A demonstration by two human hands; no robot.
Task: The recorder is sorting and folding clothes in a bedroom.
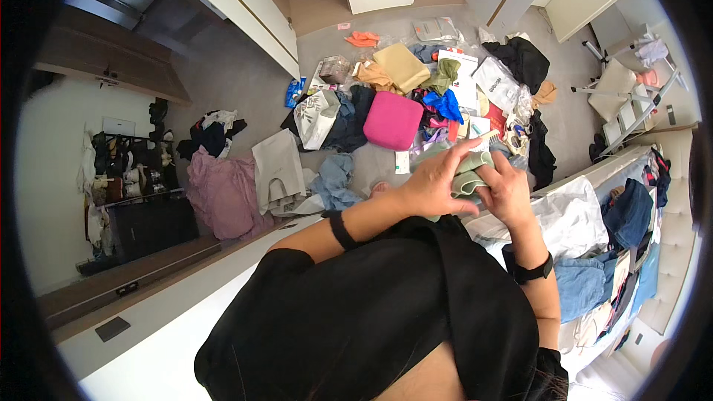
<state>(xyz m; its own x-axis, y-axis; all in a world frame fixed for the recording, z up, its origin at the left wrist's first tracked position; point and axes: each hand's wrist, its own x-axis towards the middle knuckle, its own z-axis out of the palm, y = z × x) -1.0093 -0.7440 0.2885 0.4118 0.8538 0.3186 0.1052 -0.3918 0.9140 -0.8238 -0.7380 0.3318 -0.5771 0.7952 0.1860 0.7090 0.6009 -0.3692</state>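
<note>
A pale green cloth (470, 175), folded in loose layers, is between my two hands in front of my chest. My right hand (504, 186) grips its right side with bent fingers. On the other side of the cloth, my left hand (440, 178) has its thumb and fingers spread wide; whether its fingertips press on the fabric is hard to tell. Beyond the hands, a pink square cushion-like item (393, 120) rests on the floor among garments. A blue cloth (444, 104) and an olive green cloth (444, 75) lie just past it.
Clothes and plastic packages spread over the floor ahead, near open wardrobe doors (239, 5). To the left are a mauve garment (225, 192) and a pale paper bag (278, 170). On the right, jeans (579, 287) lie on a bed, with a folding stepladder (624, 94) beyond it.
</note>
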